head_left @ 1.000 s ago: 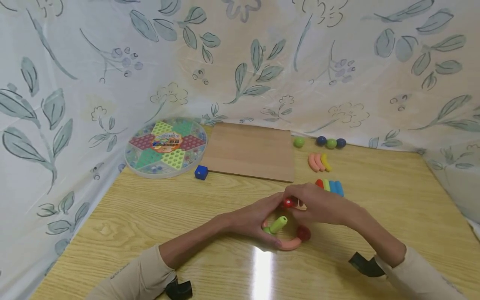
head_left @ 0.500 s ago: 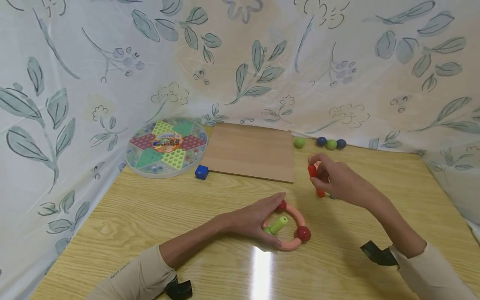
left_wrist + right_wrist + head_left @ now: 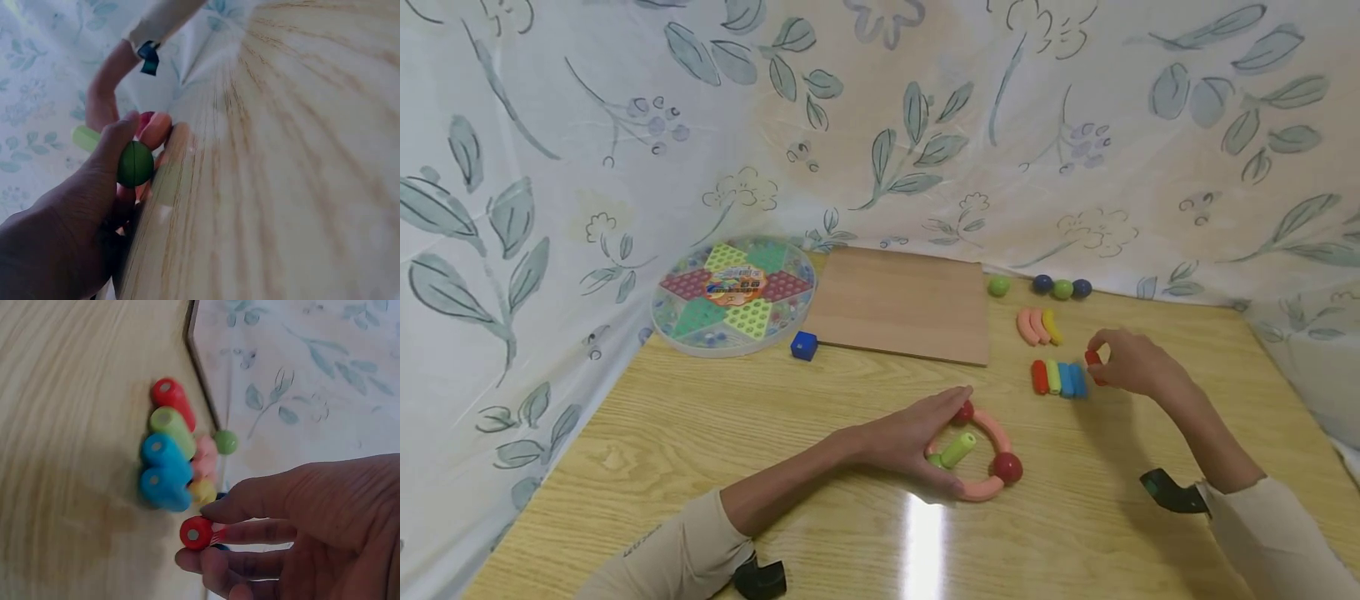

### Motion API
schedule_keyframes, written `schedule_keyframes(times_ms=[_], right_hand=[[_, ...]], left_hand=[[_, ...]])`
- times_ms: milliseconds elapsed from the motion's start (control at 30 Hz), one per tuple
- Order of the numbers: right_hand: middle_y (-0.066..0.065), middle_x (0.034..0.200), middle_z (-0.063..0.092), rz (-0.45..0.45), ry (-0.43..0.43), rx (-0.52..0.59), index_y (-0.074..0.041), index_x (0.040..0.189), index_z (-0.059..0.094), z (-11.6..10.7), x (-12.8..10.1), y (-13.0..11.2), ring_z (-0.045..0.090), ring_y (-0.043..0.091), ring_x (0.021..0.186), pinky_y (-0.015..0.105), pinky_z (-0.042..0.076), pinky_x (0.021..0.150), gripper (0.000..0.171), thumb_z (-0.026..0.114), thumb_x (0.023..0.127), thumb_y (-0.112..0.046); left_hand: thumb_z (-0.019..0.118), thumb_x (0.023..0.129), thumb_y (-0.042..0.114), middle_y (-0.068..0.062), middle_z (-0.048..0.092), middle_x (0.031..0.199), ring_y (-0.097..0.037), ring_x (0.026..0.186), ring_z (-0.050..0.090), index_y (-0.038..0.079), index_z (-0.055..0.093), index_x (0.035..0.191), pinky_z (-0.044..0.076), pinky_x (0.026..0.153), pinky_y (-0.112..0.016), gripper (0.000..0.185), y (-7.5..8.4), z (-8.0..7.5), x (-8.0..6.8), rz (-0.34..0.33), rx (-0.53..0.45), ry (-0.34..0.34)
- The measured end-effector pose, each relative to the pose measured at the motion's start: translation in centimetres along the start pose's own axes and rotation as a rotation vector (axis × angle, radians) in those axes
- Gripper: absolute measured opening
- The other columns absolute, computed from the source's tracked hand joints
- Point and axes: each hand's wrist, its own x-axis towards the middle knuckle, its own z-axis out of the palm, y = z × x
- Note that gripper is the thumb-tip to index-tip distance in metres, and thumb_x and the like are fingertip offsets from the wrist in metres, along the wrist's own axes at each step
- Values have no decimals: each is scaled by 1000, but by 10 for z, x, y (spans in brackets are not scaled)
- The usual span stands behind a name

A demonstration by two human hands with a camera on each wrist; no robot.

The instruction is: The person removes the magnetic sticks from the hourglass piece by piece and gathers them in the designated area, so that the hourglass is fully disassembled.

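Work seems to be at the lining-up step: the right hand (image 3: 1138, 362) pinches a short red stick (image 3: 194, 532) just beside a row of sticks (image 3: 1066, 381), which lies to that hand's left. I cannot tell if the red stick touches the desk (image 3: 700, 467). The next move, I guess, calls for laying it straight by the end blue stick (image 3: 1078, 381) and letting go softly. The left hand (image 3: 902, 437) grips the left side of a ring (image 3: 996, 429) on the desk, with thumb and fingers around it. A light green stick (image 3: 957, 450) pokes up beside that thumb. Compared with half a second ago, the right hand is farther right, no longer covering the curved pieces (image 3: 1035, 326). The left hand and the ring look the same.
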Motion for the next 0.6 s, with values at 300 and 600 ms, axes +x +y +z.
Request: schedule_keyframes(times_ms=[300,600], right_hand=[[26,100,63,26,-65,-12,14,117,61,9,3,19,57,28,81,33,49,66,36,67,94,-13],[39,118,62,-7,-106,9,18,121,61,11,6,16,62,33,89,45,57,77,34,51,97,-3]], left_hand=[[75,88,61,-2,11,177,-17,163,17,14,0,169,29,130,-44,120,1,-1,-1,-13,4,-10],[76,89,58,-3,7,178,-20,164,14,15,-2,169,26,132,-44,120,2,-1,-2,-30,4,-23]])
